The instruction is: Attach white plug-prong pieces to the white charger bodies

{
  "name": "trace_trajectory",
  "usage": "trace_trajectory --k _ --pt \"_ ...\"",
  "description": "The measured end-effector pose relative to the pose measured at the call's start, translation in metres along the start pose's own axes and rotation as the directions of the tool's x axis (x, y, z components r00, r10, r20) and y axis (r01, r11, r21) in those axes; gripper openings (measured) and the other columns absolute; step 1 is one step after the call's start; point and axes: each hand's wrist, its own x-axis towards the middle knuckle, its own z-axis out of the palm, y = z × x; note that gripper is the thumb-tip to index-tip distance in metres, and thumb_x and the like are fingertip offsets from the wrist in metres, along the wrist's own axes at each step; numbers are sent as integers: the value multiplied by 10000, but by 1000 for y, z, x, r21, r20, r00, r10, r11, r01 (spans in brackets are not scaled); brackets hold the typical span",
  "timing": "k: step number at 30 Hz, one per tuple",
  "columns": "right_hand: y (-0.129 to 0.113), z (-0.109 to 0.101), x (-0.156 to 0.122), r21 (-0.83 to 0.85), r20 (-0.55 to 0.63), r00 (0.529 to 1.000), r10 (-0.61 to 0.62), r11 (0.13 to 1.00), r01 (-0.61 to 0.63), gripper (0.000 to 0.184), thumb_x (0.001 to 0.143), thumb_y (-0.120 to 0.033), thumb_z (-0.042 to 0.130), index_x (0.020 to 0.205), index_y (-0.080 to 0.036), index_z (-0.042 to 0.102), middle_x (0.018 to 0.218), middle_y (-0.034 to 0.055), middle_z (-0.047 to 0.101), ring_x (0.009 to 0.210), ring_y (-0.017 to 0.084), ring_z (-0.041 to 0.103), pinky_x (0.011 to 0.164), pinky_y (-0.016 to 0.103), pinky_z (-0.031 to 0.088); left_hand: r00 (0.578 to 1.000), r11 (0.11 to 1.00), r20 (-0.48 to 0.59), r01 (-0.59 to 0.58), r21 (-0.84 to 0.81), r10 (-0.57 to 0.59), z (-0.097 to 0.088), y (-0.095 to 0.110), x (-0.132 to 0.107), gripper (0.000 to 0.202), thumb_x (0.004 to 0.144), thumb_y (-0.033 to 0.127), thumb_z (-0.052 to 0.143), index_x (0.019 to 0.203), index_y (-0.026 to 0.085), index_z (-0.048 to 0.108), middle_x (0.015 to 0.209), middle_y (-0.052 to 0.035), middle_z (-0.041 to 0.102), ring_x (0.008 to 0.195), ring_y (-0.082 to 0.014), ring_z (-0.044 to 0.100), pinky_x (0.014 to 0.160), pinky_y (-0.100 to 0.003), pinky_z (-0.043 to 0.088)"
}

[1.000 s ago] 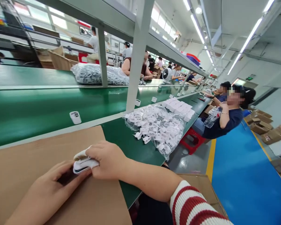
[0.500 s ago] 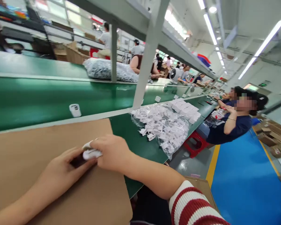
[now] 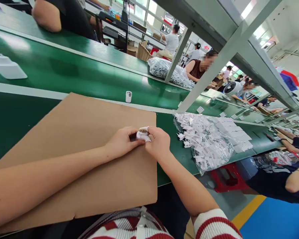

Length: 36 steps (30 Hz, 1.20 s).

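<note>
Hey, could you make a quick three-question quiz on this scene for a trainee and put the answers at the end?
1. True or false: the left hand and the right hand both hold the white plastic piece.
2. On which side of the cardboard sheet, as pictured, is the heap of white plug adapters? A) left B) right
3. Fill in: the plastic stool is coloured ____.

Key: 1 true; 2 B; 3 red.

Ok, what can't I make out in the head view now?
Head view:
- Much of the held white piece: covered by the left hand and right hand.
- Far-left white part on the green belt: cut by the left edge.
- Any markings on the bagged parts: too small.
</note>
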Motion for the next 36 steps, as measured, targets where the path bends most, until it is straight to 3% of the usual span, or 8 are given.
trace_trajectory --k 3,9,15,22,26,29,33,36 --pt "3 7 -3 20 -25 1000 13 1000 -13 194 814 -171 606 960 -236 718 1003 42 768 983 231 668 795 303 465 1000 1000 12 8 1 -8 1 2 0 450 779 646 666 880 211 720 923 -68 732 905 -283 669 832 -401 537" --pt "6 15 -10 96 -74 997 9 995 -2 208 800 -166 639 974 -220 738 1036 48 785 1033 235 688 850 299 504 995 999 91 49 -14 -47 -5 18 -1 570 749 594 698 1176 218 710 1027 -47 787 901 -280 720 825 -372 565" --pt "8 20 -15 372 -97 989 115 926 -71 465 878 -178 664 1334 -261 708 1324 1 776 1186 165 714 1029 259 530 996 967 87 -56 247 36 -4 18 -2 430 822 606 591 975 219 703 953 -82 750 865 -302 679 752 -399 521" --pt "16 10 -15 344 -56 996 74 937 -50 472 898 -253 722 1370 -269 709 1276 22 801 1173 198 743 1035 296 550 961 891 100 -278 360 259 -1 7 0 318 957 515 539 903 212 621 951 -125 687 951 -328 639 876 -460 510" --pt "20 10 -10 207 -98 995 34 978 -13 335 865 -163 667 1170 -234 785 1190 61 822 1125 235 754 995 333 565 961 885 94 -276 374 260 2 8 2 241 972 437 604 913 203 613 982 -132 682 1008 -325 642 960 -472 508" --pt "23 16 -7 232 -127 991 32 973 -2 366 847 -200 670 1195 -248 775 1197 71 822 1131 265 759 999 379 578 972 886 56 -232 402 229 4 13 1 208 964 383 659 889 191 630 960 -121 678 986 -301 648 945 -438 514" --pt "52 15 -10 343 -184 983 -6 937 70 595 881 -440 672 1439 -234 645 1319 116 776 1268 305 713 1048 434 573 986 894 36 -160 418 160 1 15 12 217 921 376 762 868 182 680 933 -85 698 902 -240 665 824 -347 531" --pt "103 1 -16 29 -359 933 24 999 -15 547 923 -420 558 1397 -172 669 1312 183 750 1216 362 697 1050 528 546 997 908 -45 -40 418 65 -11 10 37 280 947 433 762 966 160 702 991 -86 712 901 -221 673 810 -341 552"
